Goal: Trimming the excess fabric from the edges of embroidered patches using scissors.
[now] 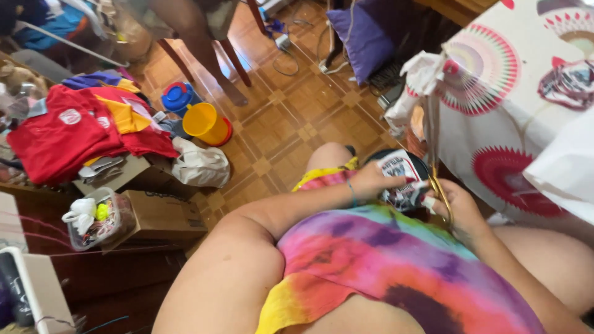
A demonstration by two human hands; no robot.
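Observation:
My left hand point(371, 179) rests on a black and white printed cloth point(401, 168) that lies over my knee, fingers pressing its edge. My right hand point(463, 213) is closed around the gold handles of a pair of scissors point(440, 195) right beside that cloth. A thin beige strip point(432, 124) rises from the scissors toward a bunch of white fabric point(424, 71) at the table's edge. I wear a tie-dye shirt point(396, 266). Whether the blades are cutting is hidden by my fingers.
A table with a white cloth with red round patterns point(513, 93) stands at the right. On the parquet floor are a yellow cup point(205, 122), a blue lid point(178, 96), a white bag point(201, 166), a purple cushion point(365, 34) and cables. Red clothes point(68, 136), cardboard boxes point(162, 216) and a clear tub point(99, 218) sit left. Another person's legs point(204, 43) are by a chair.

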